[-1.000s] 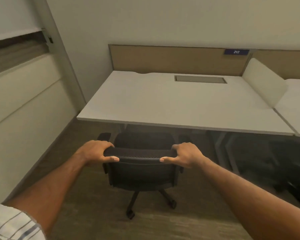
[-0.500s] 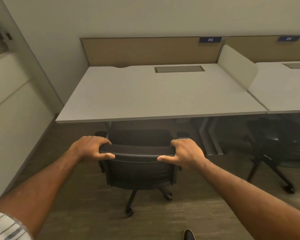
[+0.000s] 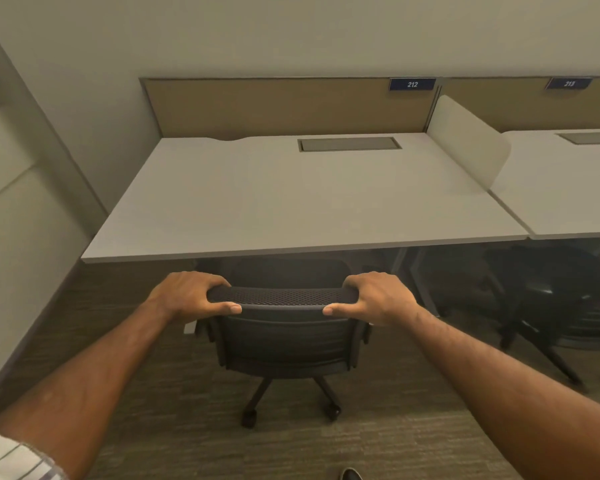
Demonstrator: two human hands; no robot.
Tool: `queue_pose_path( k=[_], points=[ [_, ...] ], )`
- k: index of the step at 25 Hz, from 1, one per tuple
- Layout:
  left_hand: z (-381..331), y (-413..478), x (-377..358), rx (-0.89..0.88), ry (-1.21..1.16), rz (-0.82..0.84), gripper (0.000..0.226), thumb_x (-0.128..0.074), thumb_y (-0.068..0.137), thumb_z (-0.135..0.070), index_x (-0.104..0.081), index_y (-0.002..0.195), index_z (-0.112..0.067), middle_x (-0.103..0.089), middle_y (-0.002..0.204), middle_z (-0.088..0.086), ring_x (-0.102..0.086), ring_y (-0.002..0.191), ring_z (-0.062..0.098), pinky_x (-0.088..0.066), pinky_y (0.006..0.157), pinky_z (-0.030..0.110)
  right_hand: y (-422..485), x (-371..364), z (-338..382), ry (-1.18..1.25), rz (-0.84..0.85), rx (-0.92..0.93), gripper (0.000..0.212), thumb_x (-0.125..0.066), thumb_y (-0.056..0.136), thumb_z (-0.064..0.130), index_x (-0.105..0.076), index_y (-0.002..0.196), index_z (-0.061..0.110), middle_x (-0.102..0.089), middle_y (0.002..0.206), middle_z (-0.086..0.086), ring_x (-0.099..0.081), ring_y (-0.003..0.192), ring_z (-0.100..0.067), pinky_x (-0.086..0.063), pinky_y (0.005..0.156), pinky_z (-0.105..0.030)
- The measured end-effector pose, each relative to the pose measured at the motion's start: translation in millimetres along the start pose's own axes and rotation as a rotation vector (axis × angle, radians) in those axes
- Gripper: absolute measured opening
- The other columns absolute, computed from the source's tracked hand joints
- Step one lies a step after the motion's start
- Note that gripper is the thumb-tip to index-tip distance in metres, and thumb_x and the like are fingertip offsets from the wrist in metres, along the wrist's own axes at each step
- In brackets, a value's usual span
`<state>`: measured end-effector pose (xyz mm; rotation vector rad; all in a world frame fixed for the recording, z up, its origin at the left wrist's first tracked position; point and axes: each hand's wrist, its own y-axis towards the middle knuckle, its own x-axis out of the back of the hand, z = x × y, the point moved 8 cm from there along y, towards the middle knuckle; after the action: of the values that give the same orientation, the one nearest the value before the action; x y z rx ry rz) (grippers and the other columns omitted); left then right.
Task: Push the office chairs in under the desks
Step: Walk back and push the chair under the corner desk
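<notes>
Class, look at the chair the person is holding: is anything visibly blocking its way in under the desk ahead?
Nothing visible. Both hands, left and right, grip the chair by its backrest top. Its seat is already partly under the desk. The space beneath is dark, so hidden obstacles cannot be excluded.

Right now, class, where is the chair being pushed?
In the head view the black chair sits centre frame, its seat partly under the front edge of desk 212, with the left hand and right hand gripping its backrest top.

Dark blue plate (image 3: 412, 84) on the tan back panel (image 3: 284, 105): I read "212".
Second blue plate (image 3: 568, 84), neighbouring panel: blurred, perhaps "213".
</notes>
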<state>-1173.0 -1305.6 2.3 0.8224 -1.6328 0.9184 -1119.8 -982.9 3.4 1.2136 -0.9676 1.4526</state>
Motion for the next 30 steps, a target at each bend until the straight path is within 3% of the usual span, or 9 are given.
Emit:
queue_pose_path(
  k=[3,9,12,15,30],
  points=[
    [-19,27,-6,0.036,-0.015,-0.02,0.112,-0.008,0.052,-0.111,-0.065,0.121,-0.045,-0.061,0.09,-0.024,-0.059,0.086,0.007,-0.044,0.075,0.035,19,-2,-42,0.041,0.094,-0.087,0.102,-0.017,0.063,0.107,-0.072,0.094,0.027,-0.073,0.086,0.008,-0.067,0.081,-0.011,-0.057,0.077,-0.038],
    [-39,77,-5,0.128,-0.092,-0.017,0.103,-0.016,0.053,-0.112,-0.066,0.117,-0.048,-0.058,0.077,-0.029,-0.06,0.076,0.002,-0.044,0.071,0.033,55,6,-106,-0.011,0.039,-0.173,0.069,-0.027,0.092,0.08,-0.071,0.08,0.028,-0.069,0.069,0.009,-0.065,0.072,-0.012,-0.056,0.074,-0.036],
    [-40,100,-1,0.16,-0.141,-0.055,0.107,-0.014,0.052,-0.112,-0.068,0.116,-0.045,-0.069,0.099,-0.022,-0.06,0.091,0.008,-0.044,0.075,0.034,73,9,-123,-0.02,0.03,-0.144,0.063,-0.03,0.093,0.077,-0.071,0.082,0.029,-0.068,0.072,0.008,-0.063,0.073,-0.015,-0.05,0.065,-0.032],
    [-43,123,1,0.192,-0.137,-0.063,0.109,-0.014,0.052,-0.112,-0.069,0.117,-0.043,-0.072,0.116,-0.012,-0.057,0.095,0.012,-0.046,0.081,0.036,92,11,-139,-0.025,0.038,-0.121,0.061,-0.031,0.094,0.075,-0.067,0.079,0.028,-0.065,0.072,0.008,-0.061,0.072,-0.016,-0.043,0.062,-0.031],
    [-60,188,17,0.206,-0.081,-0.155,0.107,-0.006,0.054,-0.109,-0.071,0.109,-0.044,-0.073,0.111,-0.015,-0.055,0.09,0.009,-0.042,0.076,0.034,143,15,-193,-0.046,0.023,-0.123,0.063,-0.029,0.095,0.07,-0.071,0.091,0.024,-0.07,0.084,0.004,-0.062,0.077,-0.018,-0.047,0.067,-0.032]
  ],
)
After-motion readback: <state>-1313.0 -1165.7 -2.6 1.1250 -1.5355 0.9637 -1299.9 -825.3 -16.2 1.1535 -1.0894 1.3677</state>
